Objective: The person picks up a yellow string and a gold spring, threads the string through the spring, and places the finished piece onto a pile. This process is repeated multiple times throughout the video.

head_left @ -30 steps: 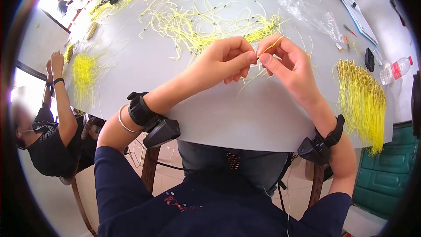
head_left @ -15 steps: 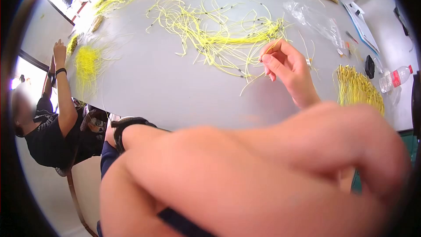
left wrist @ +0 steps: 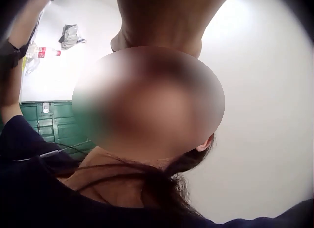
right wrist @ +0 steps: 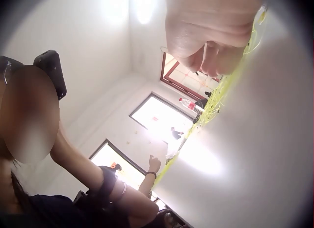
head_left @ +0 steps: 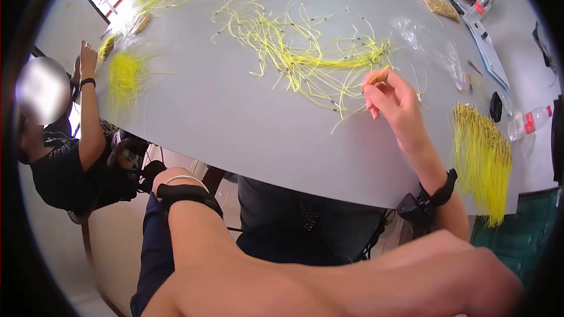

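Note:
Above the table, the right hand pinches a thin yellow cord between thumb and forefinger; in the right wrist view this hand has curled fingers and hides the cord. A loose spread of yellow cords with small dark pieces on them lies just beyond and to the left of it. Raised close to the head camera, the left hand is a large blur along the bottom. The left wrist view has it at the person's blurred head, its fingers out of sight.
A dense yellow cord bundle hangs over the table's right edge. Bottles, a black object, clear plastic bags and a clipboard lie at the right. Another person sits at the left beside a yellow pile.
From beside the right hand, the left hand has come off the cord and up to the head. The right hand keeps its pinch, while the head view has shifted.

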